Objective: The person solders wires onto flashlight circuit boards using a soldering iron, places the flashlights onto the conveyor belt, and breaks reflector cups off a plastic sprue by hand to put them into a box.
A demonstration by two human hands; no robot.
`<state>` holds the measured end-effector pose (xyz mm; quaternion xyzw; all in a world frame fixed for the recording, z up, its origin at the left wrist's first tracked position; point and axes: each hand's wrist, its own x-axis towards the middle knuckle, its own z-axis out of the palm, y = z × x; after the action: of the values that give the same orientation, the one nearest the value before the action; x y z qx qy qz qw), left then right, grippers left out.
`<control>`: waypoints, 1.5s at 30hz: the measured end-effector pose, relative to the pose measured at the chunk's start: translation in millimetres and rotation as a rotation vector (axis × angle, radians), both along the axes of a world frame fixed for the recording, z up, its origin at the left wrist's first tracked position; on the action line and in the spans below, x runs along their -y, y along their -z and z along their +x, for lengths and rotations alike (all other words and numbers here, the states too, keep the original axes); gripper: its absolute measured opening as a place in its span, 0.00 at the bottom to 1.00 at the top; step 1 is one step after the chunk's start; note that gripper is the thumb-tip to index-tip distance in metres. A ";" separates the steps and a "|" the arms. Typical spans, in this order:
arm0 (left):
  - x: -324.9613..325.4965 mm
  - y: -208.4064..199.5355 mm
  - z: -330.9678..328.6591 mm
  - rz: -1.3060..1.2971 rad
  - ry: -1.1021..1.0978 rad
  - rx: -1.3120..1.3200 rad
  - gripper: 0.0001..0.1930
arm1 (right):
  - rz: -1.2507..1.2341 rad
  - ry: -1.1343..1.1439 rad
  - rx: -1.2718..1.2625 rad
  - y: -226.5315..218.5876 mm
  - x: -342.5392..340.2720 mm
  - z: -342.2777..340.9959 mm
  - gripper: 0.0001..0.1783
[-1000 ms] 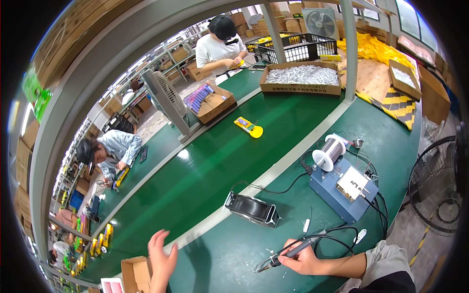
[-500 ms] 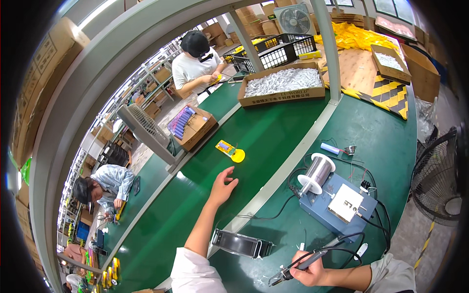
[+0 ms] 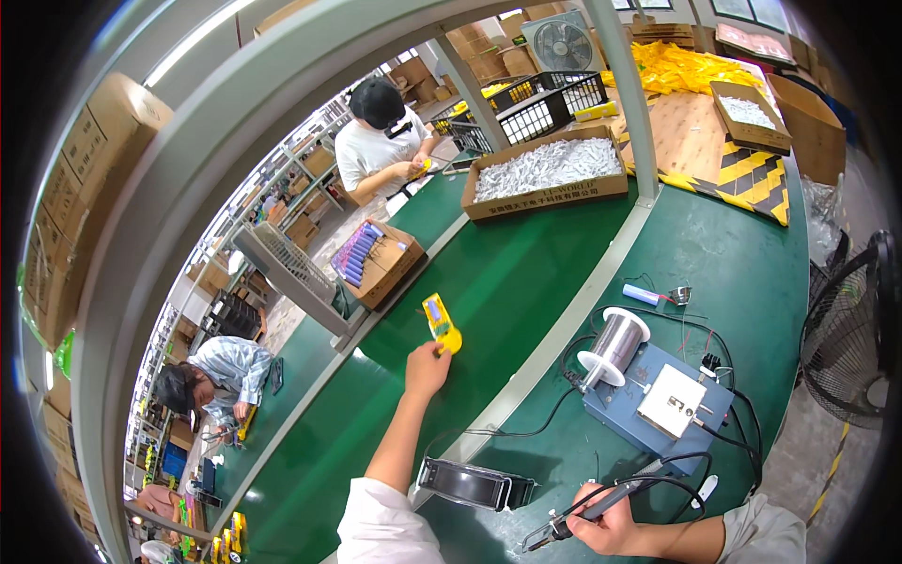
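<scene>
Over the green belt, my left hand (image 3: 427, 369) pinches the round end of a yellow plastic housing (image 3: 438, 317). A blue-purple cylindrical cell and a small circuit board appear to sit in its open body, which points away from me. Low on the right, my right hand (image 3: 606, 523) grips a soldering iron (image 3: 601, 506) like a pen, its cable looping back over my wrist. The iron's tip points left, above the near edge of the bench. Just left of it stands a black curved piece in a metal frame (image 3: 476, 484).
A solder wire spool (image 3: 620, 344) sits by a blue soldering station (image 3: 628, 399). Beyond lies a cell (image 3: 642, 294) with wires. A carton of white parts (image 3: 545, 197) and a box of purple cells (image 3: 387, 273) flank the belt. Co-workers (image 3: 381, 155) sit across; a floor fan (image 3: 850, 329) stands right.
My left hand has reached forward and closed on the yellow housing, which has turned more upright in view. The soldering iron stays in my right hand, nearly unmoved.
</scene>
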<state>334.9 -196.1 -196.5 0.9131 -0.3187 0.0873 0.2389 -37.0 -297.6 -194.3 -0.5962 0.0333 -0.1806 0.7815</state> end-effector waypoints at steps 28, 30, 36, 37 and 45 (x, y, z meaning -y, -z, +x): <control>-249.9 -29.3 -448.2 0.066 -0.585 -0.097 0.05 | -0.093 -0.026 0.129 10.6 -21.0 1.5 0.08; -259.6 -29.3 -459.9 0.129 -0.555 -0.071 0.06 | -0.045 -0.073 0.060 2.7 -25.1 -1.9 0.08; -260.4 -20.6 -463.9 0.020 -0.511 -0.039 0.07 | -0.047 -0.094 -0.027 12.7 -23.2 -6.5 0.06; -258.4 -20.0 -463.6 0.015 -0.524 -0.040 0.07 | -0.035 -0.094 -0.046 13.3 -23.9 -6.1 0.05; -242.4 -15.4 -446.7 -0.153 -0.428 -0.154 0.06 | 0.044 -0.073 -0.120 14.3 -17.7 -2.9 0.05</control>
<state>-111.8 46.4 -181.1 0.9431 -0.0913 0.0897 0.3070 -39.9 -279.9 -208.6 -0.5893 0.0626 -0.1150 0.7972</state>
